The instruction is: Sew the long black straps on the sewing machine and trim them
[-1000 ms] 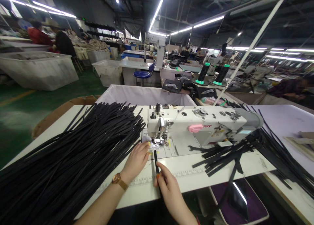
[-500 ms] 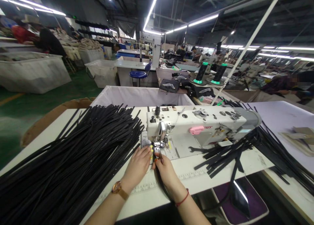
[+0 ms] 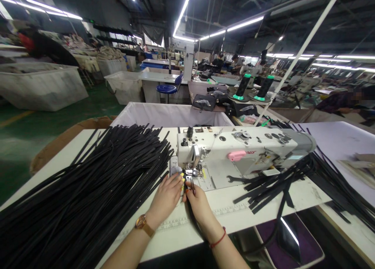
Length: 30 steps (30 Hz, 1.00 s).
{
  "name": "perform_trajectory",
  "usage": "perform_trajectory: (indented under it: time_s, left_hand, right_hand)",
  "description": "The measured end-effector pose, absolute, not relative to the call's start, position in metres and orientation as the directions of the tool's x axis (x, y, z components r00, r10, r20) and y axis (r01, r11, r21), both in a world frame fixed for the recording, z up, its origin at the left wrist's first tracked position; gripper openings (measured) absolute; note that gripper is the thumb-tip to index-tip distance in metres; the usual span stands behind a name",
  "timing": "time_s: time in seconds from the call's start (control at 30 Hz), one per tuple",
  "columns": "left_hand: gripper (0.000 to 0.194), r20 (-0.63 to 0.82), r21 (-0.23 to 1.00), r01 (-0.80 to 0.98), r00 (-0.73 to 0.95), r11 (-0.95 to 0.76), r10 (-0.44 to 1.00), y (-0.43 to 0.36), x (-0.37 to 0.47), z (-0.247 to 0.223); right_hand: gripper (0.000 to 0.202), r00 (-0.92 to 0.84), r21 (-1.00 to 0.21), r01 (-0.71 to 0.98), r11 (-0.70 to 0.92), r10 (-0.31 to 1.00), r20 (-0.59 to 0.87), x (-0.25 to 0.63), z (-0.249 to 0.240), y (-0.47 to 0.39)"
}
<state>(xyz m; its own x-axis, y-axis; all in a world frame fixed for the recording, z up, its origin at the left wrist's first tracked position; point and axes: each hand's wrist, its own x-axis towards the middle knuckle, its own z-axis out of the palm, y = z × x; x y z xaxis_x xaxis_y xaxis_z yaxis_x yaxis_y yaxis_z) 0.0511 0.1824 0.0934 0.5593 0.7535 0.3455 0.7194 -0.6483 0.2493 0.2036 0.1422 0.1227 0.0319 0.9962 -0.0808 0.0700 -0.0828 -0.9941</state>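
Beside the needle area of a white sewing machine, my left hand lies palm down, fingers together, pressing on the end of a black strip. My right hand is closed round the black strip just in front of the presser foot, with small dark scissors also in its fingers. The strip runs from the foot toward the table's front edge, partly under my right hand. A large heap of black strips lies left of my hands.
More black strips and a wrench lie at the right of the machine. Two black thread cones stand behind it. A lined bin is beyond the table. A person in dark clothes bends over at the far left.
The whole view has shifted slightly to the right in the frame. My hands hold nearly the same pose at the machine. The person at the far left has bent differently.
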Motion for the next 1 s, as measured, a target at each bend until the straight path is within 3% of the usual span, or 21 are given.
perform_trajectory:
  time_s: [1.0]
  left_hand:
    - [0.038,0.359,0.225,0.711,0.575,-0.666,0.735,0.186,0.052,0.091]
  right_hand:
    - [0.035,0.019,-0.979,0.097,-0.177,0.984,-0.176,0.210,0.133,0.119]
